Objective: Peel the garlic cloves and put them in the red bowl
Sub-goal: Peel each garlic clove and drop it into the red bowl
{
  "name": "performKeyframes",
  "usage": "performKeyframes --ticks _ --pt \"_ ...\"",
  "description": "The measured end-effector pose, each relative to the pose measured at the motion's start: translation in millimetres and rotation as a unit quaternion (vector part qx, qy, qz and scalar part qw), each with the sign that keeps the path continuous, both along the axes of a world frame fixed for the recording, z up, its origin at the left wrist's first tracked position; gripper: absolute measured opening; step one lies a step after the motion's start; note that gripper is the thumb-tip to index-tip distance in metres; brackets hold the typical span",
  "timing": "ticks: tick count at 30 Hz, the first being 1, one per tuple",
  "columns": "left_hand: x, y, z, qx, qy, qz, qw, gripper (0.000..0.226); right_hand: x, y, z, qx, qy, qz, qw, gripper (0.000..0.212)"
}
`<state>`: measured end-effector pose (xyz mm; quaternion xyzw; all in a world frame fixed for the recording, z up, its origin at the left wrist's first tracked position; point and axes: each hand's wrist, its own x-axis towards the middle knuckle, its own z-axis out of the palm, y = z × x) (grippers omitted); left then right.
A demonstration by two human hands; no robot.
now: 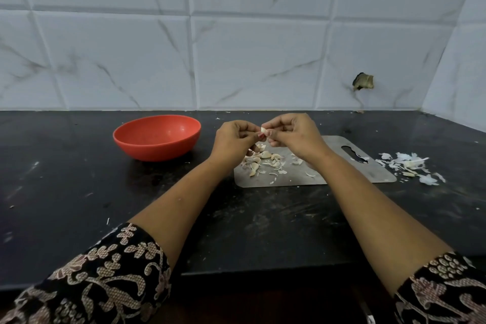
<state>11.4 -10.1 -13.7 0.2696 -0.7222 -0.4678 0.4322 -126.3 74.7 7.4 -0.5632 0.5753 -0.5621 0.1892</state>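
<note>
At left I see the red bowl (157, 150), with no cloves in it yet. The left hand (234, 138) and right hand (292, 134) both pinch one garlic clove (263, 130) above the board (342, 172). A heap of cloves (259, 159) waits there, so I judge the task barely begun.

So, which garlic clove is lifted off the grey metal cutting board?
The pale garlic clove pinched between the left hand and right hand; the other cloves lie on the grey metal board.

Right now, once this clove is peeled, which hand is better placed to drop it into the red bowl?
Left. The left hand pinches the garlic clove and sits nearer the red bowl; the right hand, also on the clove, would probably have to reach across.
</note>
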Motion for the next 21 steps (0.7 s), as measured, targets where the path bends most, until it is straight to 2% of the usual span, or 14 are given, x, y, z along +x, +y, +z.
performKeyframes --ticks 8,15,21 --pt "4.7 7.6 4.5 0.036 0.022 0.004 0.999 0.009 1.4 -0.7 -1.2 -0.003 -0.001 0.005 1.000 0.014" --pt "6.6 8.3 5.9 0.040 0.009 0.014 0.999 0.008 3.2 -2.3 -2.6 -0.005 0.005 0.007 1.000 0.013" --pt "7.5 9.1 6.8 0.039 0.010 0.018 0.999 0.008 3.6 -3.4 -3.8 -0.004 0.009 0.025 1.000 0.021"
